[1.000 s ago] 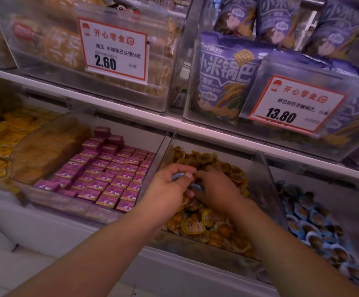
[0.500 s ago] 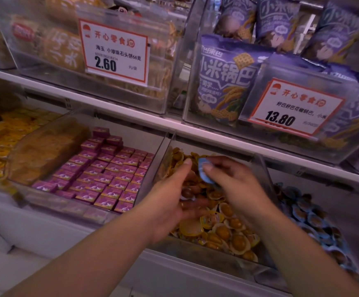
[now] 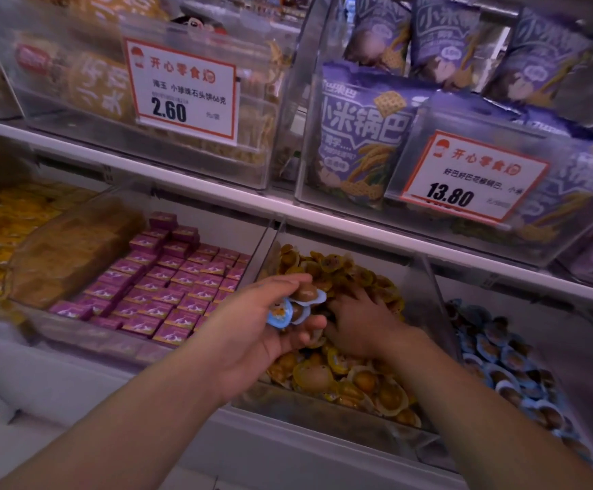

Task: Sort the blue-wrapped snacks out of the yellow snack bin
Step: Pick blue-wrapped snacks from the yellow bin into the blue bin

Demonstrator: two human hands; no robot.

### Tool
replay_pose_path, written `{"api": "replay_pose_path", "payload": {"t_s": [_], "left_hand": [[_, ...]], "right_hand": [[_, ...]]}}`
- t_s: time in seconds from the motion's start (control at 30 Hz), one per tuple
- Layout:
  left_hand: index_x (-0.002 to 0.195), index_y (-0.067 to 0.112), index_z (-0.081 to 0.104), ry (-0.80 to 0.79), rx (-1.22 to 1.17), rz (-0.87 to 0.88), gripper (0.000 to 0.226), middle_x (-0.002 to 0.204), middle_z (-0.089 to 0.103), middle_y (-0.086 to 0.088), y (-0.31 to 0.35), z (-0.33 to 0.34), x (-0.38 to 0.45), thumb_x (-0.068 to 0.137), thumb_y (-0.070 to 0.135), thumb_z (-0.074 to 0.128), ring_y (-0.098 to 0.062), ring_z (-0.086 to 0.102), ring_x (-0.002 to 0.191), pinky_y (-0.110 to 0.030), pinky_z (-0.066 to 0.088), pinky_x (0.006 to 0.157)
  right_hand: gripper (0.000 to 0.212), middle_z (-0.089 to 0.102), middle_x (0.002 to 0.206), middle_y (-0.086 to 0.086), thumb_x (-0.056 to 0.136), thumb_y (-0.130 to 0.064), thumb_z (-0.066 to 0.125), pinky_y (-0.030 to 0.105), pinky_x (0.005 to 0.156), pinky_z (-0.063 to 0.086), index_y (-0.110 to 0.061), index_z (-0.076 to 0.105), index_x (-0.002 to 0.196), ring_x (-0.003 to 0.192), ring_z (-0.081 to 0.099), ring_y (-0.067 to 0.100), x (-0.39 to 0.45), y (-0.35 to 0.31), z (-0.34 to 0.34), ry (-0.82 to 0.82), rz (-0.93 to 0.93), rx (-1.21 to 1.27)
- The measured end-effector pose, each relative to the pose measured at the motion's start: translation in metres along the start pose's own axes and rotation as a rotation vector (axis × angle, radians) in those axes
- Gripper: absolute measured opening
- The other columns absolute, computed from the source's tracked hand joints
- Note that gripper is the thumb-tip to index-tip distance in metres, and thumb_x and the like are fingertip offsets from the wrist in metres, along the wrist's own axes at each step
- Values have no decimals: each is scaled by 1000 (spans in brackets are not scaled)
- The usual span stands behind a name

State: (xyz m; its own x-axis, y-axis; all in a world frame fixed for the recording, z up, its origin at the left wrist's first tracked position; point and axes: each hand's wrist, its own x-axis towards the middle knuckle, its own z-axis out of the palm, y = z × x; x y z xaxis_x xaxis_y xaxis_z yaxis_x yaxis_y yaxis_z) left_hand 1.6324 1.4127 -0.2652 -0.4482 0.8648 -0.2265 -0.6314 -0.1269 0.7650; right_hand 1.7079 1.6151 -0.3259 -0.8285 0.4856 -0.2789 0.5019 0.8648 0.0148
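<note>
Left-hand fingers: those of the left hand (image 3: pixel 252 323) were curled round a small cluster of blue-wrapped snacks (image 3: pixel 293 305), palm turned up, thumb pressing the top one.
Blue-wrapped snacks: two or three cups, held just above the front of the yellow snack bin (image 3: pixel 323 406), touching only the left fingers.
Right-hand fingers: those of the right hand (image 3: pixel 362 323) were spread and pushed down into the yellow-wrapped snacks (image 3: pixel 362 380), just beside the left fingertips; whether they gripped anything could not be told.
Beyond the right fingers: a neighbouring bin of blue-wrapped cups (image 3: pixel 511 362).
Beyond the left fingers: a bin of purple boxes (image 3: pixel 167 291).
Above both hands: the white shelf (image 3: pixel 217 192), carrying clear bins with price tags reading 2.60 (image 3: pixel 182 90) and 13.80 (image 3: pixel 468 178).
</note>
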Motion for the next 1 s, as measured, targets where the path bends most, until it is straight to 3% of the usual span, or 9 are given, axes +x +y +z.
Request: {"api": "replay_pose_path", "payload": {"t_s": [0.07, 0.17, 0.27, 0.4, 0.6, 0.73, 0.83, 1.0], "left_hand": [[114, 3, 65, -18, 2, 23, 24, 93, 75, -15, 5, -4, -3, 97, 11, 50, -24, 70, 66, -26, 52, 50], [112, 3, 67, -27, -4, 70, 24, 93, 75, -15, 13, -10, -5, 94, 10, 52, -24, 69, 66, -27, 52, 50], [112, 2, 66, -9, -24, 106, 25, 88, 74, -14, 19, -17, -5, 94, 10, 52, -23, 69, 65, -27, 53, 51], [112, 3, 66, -6, 32, 115, 23, 89, 75, -14, 16, -18, -7, 95, 9, 52, -23, 69, 65, -26, 55, 52], [111, 4, 68, 0, 81, 122, 21, 96, 74, -18, 9, -14, -8, 95, 8, 55, -27, 70, 70, -28, 55, 56], [108, 9, 69, 54, 220, 135, 16, 96, 74, -17, -5, -6, -6, 95, 9, 60, -30, 72, 75, -31, 56, 60], [106, 15, 68, 142, 343, 196, 14, 90, 75, -8, -18, 4, 2, 96, 10, 60, -28, 74, 77, -32, 60, 61], [104, 28, 64, 307, 499, 402, 13, 95, 74, 3, -43, 17, 22, 98, 17, 58, -13, 74, 79, -34, 57, 65]], "right_hand": [[52, 42, 150, -1, 90, -55, 45, 56, 115, 19, -38, 48, 139, 144, 19, 31, 9, 3, -3, 5, 4, 38], [38, 59, 125, 2, 82, -52, 53, 51, 108, 33, -34, 66, 113, 129, 37, 32, 8, 5, -5, 19, -48, 23], [33, 63, 100, 0, 79, -54, 58, 40, 95, 40, -27, 67, 96, 109, 51, 25, 3, 4, -4, 92, -65, -3], [45, 63, 107, -2, 71, -64, 59, 39, 93, 47, -34, 67, 103, 106, 52, 19, -10, 7, -9, 37, -68, 104], [38, 66, 109, -10, 76, -46, 73, 37, 87, 54, -31, 65, 110, 99, 62, 10, -24, -3, -8, -8, -127, 260], [34, 67, 97, -6, 73, -33, 72, 38, 77, 54, -27, 65, 106, 89, 63, 15, -34, -14, -5, 169, -163, 259], [23, 68, 89, -6, 75, -16, 71, 37, 75, 53, -24, 64, 95, 85, 64, 12, -49, -19, -5, 371, -113, 492], [16, 72, 82, -15, 81, -16, 76, 14, 63, 49, -29, 68, 87, 77, 67, 0, -89, -17, -20, 599, 21, 951]]}}
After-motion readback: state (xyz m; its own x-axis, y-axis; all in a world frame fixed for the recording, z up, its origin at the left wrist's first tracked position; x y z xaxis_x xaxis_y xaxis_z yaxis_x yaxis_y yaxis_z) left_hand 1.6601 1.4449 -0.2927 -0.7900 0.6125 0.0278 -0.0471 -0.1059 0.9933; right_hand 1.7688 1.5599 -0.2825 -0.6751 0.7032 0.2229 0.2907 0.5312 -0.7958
